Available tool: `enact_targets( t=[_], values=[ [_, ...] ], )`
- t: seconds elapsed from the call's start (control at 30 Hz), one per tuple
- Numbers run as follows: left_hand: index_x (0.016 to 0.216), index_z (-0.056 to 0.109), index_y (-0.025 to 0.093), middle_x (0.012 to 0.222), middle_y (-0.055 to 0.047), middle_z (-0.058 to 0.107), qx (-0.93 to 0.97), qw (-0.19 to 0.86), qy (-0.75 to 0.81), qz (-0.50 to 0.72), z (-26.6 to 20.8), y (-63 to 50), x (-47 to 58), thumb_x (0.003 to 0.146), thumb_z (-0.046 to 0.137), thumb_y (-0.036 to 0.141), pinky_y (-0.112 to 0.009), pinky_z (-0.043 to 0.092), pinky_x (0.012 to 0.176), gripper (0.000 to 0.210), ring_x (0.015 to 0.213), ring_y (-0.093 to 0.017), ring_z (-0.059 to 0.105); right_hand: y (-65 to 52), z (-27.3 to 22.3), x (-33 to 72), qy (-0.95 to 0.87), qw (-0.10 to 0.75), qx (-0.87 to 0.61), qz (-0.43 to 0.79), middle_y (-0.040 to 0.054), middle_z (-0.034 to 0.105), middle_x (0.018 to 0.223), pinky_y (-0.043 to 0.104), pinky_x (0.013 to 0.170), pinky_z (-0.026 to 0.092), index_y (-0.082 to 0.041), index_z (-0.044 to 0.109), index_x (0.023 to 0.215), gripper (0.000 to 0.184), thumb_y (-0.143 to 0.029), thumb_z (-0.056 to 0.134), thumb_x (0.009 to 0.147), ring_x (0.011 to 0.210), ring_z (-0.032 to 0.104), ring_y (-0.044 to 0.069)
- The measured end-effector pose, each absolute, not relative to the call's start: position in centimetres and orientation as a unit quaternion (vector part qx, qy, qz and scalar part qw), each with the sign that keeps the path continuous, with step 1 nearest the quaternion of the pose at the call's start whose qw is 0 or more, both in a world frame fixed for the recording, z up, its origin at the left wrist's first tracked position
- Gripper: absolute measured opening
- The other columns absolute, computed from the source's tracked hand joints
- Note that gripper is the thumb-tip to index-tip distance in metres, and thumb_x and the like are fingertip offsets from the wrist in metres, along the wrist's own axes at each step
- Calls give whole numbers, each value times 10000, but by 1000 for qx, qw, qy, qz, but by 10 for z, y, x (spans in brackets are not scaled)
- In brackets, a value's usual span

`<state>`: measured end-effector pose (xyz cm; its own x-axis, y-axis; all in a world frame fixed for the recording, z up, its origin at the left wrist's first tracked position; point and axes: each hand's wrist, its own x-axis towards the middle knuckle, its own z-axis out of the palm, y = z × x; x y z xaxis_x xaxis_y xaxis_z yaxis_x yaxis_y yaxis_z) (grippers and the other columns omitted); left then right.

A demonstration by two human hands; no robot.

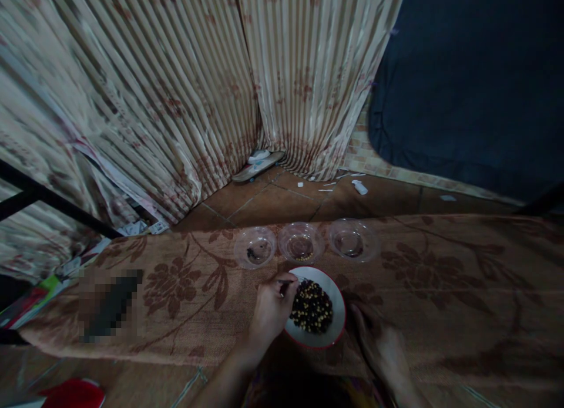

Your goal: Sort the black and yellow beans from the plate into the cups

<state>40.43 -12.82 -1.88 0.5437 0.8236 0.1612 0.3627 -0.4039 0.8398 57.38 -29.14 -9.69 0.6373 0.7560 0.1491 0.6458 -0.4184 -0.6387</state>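
Observation:
A white bowl [337,331] with a red rim holds a mix of black and yellowish beans [312,307]. My left hand [273,305] is at the bowl's left rim, its fingers pinched on a thin, shiny metal tool [301,277] that looks like tweezers and reaches over the bowl. Right of the bowl, my right hand [381,340] lies low by the cloth, fingers stretched out in shadow, with nothing seen in it. Behind the bowl stand three clear plastic bowls: the left one [240,246] contains some black pieces, the middle one [284,235] a few yellowish ones. Nothing can be made out in the right one [372,243].
A brown floral cloth [198,331] covers the long surface. Striped curtains [176,103] hang behind it, with a skateboard [259,167] at their foot. A small white bottle [359,187] and scraps lie on the tiled floor. A blurred-out dark object [112,305] is at left.

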Motion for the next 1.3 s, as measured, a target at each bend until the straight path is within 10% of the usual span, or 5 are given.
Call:
enact_targets(
  t=[0.9, 1.3],
  values=[
    [739, 682, 160, 641, 1, 685, 814, 406, 267, 317, 11, -63, 557, 784, 557, 154, -199, 475, 601, 133, 623, -129, 645, -280, -101, 571, -403, 385, -826, 87, 48, 745, 921, 254, 650, 525, -265, 715, 939, 416, -431, 334, 952, 792, 718, 191],
    [843, 671, 161, 662, 2, 659, 768, 504, 282, 278, 21, -86, 473, 794, 614, 280, -200, 452, 553, 141, 590, -128, 604, -285, -95, 572, -419, 348, -832, 102, 60, 727, 998, 267, 714, 517, -238, 695, 993, 385, -401, 348, 960, 859, 706, 194]
  ],
)
